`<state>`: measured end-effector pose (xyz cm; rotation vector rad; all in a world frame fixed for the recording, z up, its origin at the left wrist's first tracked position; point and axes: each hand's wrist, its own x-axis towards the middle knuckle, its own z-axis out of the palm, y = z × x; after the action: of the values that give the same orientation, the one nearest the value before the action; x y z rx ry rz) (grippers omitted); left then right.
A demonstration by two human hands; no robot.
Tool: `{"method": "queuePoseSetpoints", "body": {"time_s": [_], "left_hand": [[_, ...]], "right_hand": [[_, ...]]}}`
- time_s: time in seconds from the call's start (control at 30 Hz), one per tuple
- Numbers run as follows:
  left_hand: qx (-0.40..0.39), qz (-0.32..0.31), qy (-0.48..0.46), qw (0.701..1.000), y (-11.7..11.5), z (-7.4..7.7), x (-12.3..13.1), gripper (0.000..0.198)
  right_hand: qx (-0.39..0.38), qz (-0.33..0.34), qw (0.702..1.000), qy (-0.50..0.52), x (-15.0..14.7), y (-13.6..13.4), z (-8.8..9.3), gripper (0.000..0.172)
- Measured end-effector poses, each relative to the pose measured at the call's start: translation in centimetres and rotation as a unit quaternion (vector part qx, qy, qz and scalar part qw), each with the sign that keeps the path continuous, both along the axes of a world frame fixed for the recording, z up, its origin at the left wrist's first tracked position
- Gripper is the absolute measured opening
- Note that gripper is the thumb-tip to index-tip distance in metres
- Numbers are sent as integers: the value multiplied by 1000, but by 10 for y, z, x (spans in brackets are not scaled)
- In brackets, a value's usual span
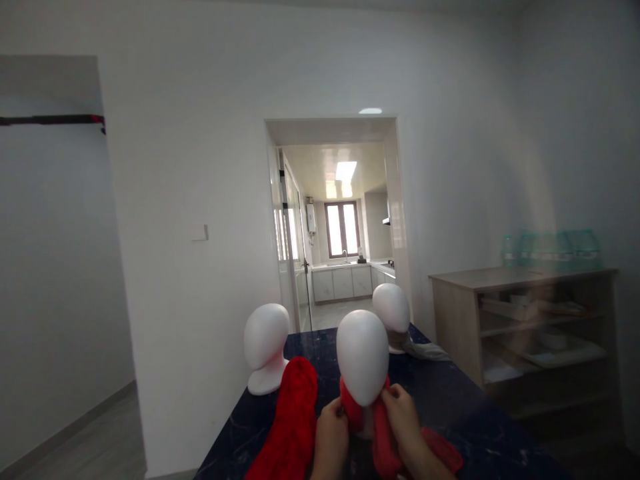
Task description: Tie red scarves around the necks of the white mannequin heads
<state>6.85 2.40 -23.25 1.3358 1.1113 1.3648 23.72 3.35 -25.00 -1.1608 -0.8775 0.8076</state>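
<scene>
A white foam mannequin head [363, 353] stands upright at the near middle of the table. Around its neck lies a red scarf [384, 440], hanging down in front on both sides. My left hand [333, 427] is closed on the scarf at the left of the neck, fingertips partly hidden. On the right side my right hand [401, 415] pinches the same scarf just under the head's jaw. A long bright red fuzzy cloth [295, 413] lies left of my left hand; whether it joins the scarf I cannot tell. More red fabric [443, 449] shows beyond my right forearm.
The dark blue marbled table [320, 341] carries a second white head [267, 340] at left and a third [391, 308] behind right, with grey cloth [427, 350] at its base. A wooden shelf unit [455, 320] with bottles [560, 248] stands right. A doorway opens onto a kitchen.
</scene>
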Motion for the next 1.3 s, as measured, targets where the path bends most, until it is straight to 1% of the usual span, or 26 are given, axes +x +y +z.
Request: {"method": "queuePoseSetpoints", "body": {"time_s": [0.1,0.2,0.27,0.37,0.53,0.67,0.8,0.97,1.17,1.3], "left_hand": [[-3,6,5,1000,0,-2,1,17],[-11,-31,-17,999,-2,2,3,28],[-10,-43,-19,999,-4,4,5,35],[2,-30,5,1000,-6,5,5,40],[18,-25,55,998,-4,-1,3,41],[27,-22,87,996,2,-6,2,38],[21,-13,102,994,3,-6,1,38],[13,-15,104,994,-3,1,2,38],[12,-19,91,996,-11,11,3,40],[16,-17,81,996,-13,12,4,38]], "right_hand": [[-2,11,1000,-2,-4,-6,5,28],[2,24,999,-28,-6,-11,10,27],[-4,28,999,-44,-6,-13,14,28],[-13,20,998,-57,-5,-15,17,29],[-13,19,998,-54,-6,-15,18,30],[-11,25,998,-52,-6,-11,15,30],[-7,21,998,-57,-3,-5,8,31],[-9,37,997,-61,-1,2,-1,33],[1,41,996,-73,1,7,-6,35],[-3,43,996,-77,1,9,-10,34]]}}
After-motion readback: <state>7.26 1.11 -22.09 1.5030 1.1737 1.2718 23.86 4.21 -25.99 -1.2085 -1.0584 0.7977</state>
